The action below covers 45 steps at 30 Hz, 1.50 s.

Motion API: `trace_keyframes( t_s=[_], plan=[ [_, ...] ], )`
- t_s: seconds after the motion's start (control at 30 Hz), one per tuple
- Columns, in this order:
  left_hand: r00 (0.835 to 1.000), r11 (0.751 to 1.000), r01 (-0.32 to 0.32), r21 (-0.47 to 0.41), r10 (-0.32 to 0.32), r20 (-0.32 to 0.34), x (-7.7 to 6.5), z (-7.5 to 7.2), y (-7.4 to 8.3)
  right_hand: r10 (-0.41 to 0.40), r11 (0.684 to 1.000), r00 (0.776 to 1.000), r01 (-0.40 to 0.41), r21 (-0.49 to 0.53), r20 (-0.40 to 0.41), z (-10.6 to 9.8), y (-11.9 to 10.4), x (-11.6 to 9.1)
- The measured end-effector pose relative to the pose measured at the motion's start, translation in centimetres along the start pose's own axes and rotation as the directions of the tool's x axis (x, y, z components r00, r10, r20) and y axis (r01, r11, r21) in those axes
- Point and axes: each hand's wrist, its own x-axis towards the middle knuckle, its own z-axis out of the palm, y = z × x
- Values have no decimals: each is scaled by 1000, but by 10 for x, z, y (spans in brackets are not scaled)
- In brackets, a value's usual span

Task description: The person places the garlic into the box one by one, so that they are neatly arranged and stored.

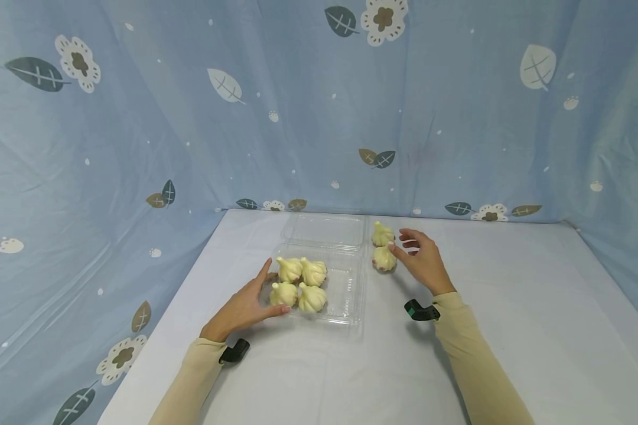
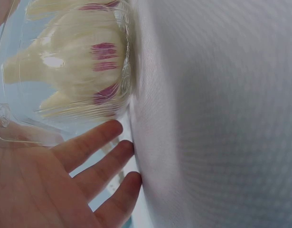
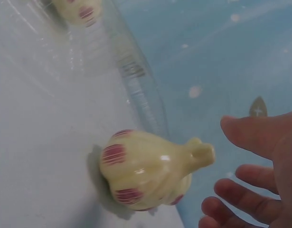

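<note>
A clear plastic clamshell box point(image 1: 343, 316) lies open, with several pale garlic bulbs point(image 1: 312, 298) with purple streaks in its left half. My left hand point(image 1: 247, 304) is at the box's left side, fingers extended and spread along the outer wall; the left wrist view shows the fingertips point(image 2: 112, 127) low beside it, close to the cloth. To the right of the box stand two more garlic bulbs point(image 1: 384, 258), one behind the other. Beside them my right hand point(image 1: 422, 260) hovers with thumb and fingers apart. In the right wrist view a gap separates the thumb from the garlic bulb's stem point(image 3: 200, 155).
The box's hinged lid point(image 1: 326, 229) is folded back, flat toward the rear curtain. White cloth point(image 1: 319, 378) covers the table. A blue patterned curtain point(image 1: 308, 106) rises behind and on both sides. A dark band with a small device point(image 1: 421, 310) sits on each wrist.
</note>
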Motion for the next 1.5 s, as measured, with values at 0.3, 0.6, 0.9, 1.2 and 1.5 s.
trace_keyframes(
  t_s=[0.3,0.6,0.9,1.2,1.5],
  plan=[
    [1000,1000,-9,-2,9,0,-1,0,0,16,999,999,-16,-28,29,6,7,0],
    [1000,1000,-13,-7,13,-3,-1,0,0,64,997,996,-62,-46,57,10,11,1],
    [1000,1000,-12,-9,12,0,-2,-1,2,111,991,987,-100,-91,114,14,17,-1],
    [1000,1000,-10,-10,10,-1,-2,-2,4,121,988,984,-107,-108,129,18,17,0],
    [1000,1000,-15,-2,15,1,-2,-2,3,112,990,984,-99,-97,138,19,21,-1]
  ],
)
